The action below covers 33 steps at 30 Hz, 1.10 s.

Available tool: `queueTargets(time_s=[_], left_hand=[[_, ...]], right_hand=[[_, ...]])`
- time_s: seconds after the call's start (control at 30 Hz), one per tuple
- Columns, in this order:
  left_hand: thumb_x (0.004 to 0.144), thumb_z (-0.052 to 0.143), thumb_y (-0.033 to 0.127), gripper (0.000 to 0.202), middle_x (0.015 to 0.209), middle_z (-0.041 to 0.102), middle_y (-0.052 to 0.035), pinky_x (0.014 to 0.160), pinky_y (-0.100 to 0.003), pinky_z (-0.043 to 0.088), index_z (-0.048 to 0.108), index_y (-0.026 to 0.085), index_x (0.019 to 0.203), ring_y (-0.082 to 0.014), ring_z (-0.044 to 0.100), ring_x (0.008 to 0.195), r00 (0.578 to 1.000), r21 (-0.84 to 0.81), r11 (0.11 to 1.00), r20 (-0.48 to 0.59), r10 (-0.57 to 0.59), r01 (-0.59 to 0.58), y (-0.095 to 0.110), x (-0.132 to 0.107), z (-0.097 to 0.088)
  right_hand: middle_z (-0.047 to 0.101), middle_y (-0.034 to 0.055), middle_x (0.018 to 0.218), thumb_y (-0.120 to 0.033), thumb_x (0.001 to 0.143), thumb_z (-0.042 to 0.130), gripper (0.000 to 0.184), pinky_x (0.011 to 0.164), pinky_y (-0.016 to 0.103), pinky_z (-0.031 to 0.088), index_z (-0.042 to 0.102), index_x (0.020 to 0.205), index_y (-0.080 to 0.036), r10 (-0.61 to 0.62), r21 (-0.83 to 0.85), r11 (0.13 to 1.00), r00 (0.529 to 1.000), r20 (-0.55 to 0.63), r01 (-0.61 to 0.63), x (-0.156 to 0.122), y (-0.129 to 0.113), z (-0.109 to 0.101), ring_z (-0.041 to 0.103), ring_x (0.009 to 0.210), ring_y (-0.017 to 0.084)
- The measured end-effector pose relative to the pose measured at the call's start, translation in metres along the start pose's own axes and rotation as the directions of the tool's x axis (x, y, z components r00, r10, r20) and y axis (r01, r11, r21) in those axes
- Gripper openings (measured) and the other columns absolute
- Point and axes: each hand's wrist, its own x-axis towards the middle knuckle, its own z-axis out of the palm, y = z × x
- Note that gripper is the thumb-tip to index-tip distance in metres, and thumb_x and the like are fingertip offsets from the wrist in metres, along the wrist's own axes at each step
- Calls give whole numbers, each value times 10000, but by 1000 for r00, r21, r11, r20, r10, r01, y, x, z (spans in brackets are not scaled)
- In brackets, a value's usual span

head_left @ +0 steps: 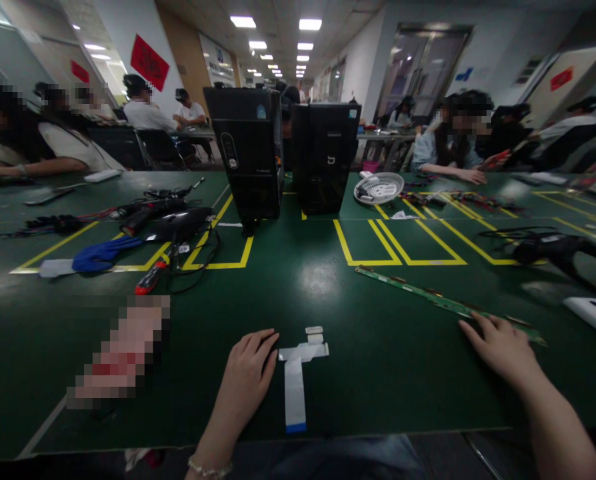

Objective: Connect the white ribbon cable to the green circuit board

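Note:
A white flat ribbon cable (pixel 295 390) with a blue end lies on the green table in front of me, its upper part bent into a T. Just left of it my left hand (pixel 248 370) rests on the table, fingers stretched and fingertips beside the cable's left tip; whether they touch it I cannot tell. A long, narrow green circuit board strip (pixel 413 288) runs diagonally on the right. Over its near end lies my right hand (pixel 505 347), thumb and fingers apart, fingertips on or against the strip, covering part of it.
Two black computer towers (pixel 255 153) stand at the middle back. On the left are a red-black screwdriver (pixel 153 277), a blue glove (pixel 103 253) and black cables. A white basket (pixel 379 189) sits behind the strip; a white device (pixel 595 317) lies far right. People sit around.

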Motion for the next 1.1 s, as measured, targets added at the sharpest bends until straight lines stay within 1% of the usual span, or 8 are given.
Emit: queueTargets(time_s=[0.1, 0.2, 0.27, 0.43, 0.63, 0.87, 1.0, 1.1], left_hand=[[955, 476, 225, 303, 1244, 613, -79, 958, -477, 468, 611, 206, 1226, -258, 549, 1132, 1000, 4, 1000, 4, -7, 7, 0, 0, 0], [953, 478, 221, 306, 1240, 614, -83, 965, -477, 463, 613, 190, 1226, -262, 547, 1134, 1000, 10, 1000, 13, -6, 6, 1, 1, 0], [951, 480, 217, 305, 1235, 616, -86, 965, -475, 461, 616, 182, 1222, -265, 548, 1134, 1000, 11, 1000, 14, -5, 5, 1, 1, -1], [949, 478, 214, 305, 1236, 617, -85, 965, -477, 462, 616, 187, 1220, -266, 549, 1132, 1000, 5, 1000, 8, -4, 4, 2, 1, -1], [950, 472, 209, 297, 1225, 621, -87, 953, -480, 467, 613, 189, 1211, -266, 554, 1120, 1000, 2, 1000, 0, 10, -10, 2, 2, -2], [946, 490, 195, 288, 1220, 619, -86, 956, -482, 462, 603, 182, 1210, -265, 552, 1113, 1000, 8, 1000, -6, 23, -23, 0, 2, 1], [945, 493, 198, 285, 1222, 615, -87, 944, -471, 468, 600, 181, 1209, -267, 548, 1116, 1000, 7, 1000, -7, 25, -25, 0, 1, 1], [945, 491, 199, 291, 1223, 613, -84, 946, -471, 466, 596, 187, 1216, -269, 545, 1122, 1000, 8, 1000, -4, 26, -26, 0, 1, 2]], right_hand=[[503, 206, 1314, -571, 913, 265, 667, 955, 485, 414, 505, 1368, -147, -91, -6, 996, 996, -20, 91, -3, -42, -6, 501, 1158, 365], [500, 223, 1316, -535, 937, 261, 646, 935, 487, 431, 499, 1374, -123, -212, -9, 977, 974, -75, 212, -15, -84, -13, 502, 1146, 364], [502, 223, 1320, -521, 944, 268, 636, 936, 484, 436, 507, 1368, -111, -298, -11, 954, 949, -106, 299, -26, -109, -20, 495, 1157, 360], [510, 198, 1337, -521, 942, 320, 614, 944, 465, 447, 504, 1373, -124, -500, 48, 857, 850, -164, 513, -60, -158, -37, 478, 1195, 344], [490, 212, 1367, -515, 936, 381, 619, 964, 481, 428, 477, 1399, -117, -592, 115, 790, 798, -114, 603, -91, -199, -54, 470, 1213, 353], [485, 210, 1366, -516, 944, 399, 614, 959, 447, 398, 448, 1431, -144, -629, 124, 774, 776, 41, 621, -108, -243, -82, 449, 1219, 341], [508, 207, 1333, -514, 954, 367, 609, 948, 446, 396, 448, 1432, -145, -637, 128, 769, 767, 72, 627, -115, -260, -91, 461, 1199, 339], [517, 205, 1326, -526, 954, 358, 613, 946, 454, 404, 465, 1421, -143, -634, 142, 770, 771, 65, 622, -119, -264, -92, 471, 1196, 345]])
